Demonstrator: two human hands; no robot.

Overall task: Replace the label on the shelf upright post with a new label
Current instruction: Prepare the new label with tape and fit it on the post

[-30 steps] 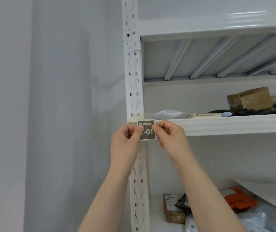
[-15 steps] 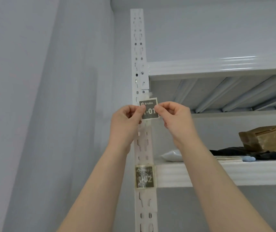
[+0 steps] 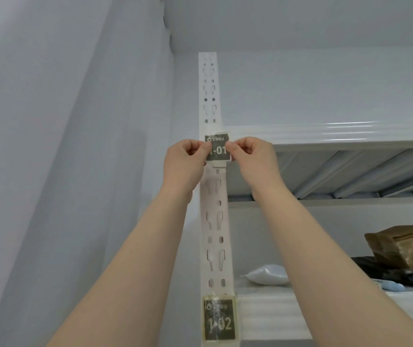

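A dark square label (image 3: 218,148) reading "-01" is held against the white slotted upright post (image 3: 215,221), level with the top shelf's front edge. My left hand (image 3: 185,159) pinches its left edge. My right hand (image 3: 253,156) pinches its right edge. Lower on the same post a worn, taped label (image 3: 219,319) reading "1-02" is stuck at the level of the shelf below.
The top shelf (image 3: 325,136) juts out to the right of the post. On the shelf below lie a brown taped parcel (image 3: 405,246), a white bag (image 3: 268,274) and dark items (image 3: 385,271). A plain wall (image 3: 62,146) stands to the left.
Both hands have carried the "-01" label upward along the post, from the lower shelf's edge to the top shelf's level. The view tilted up, and the "1-02" label came into sight below.
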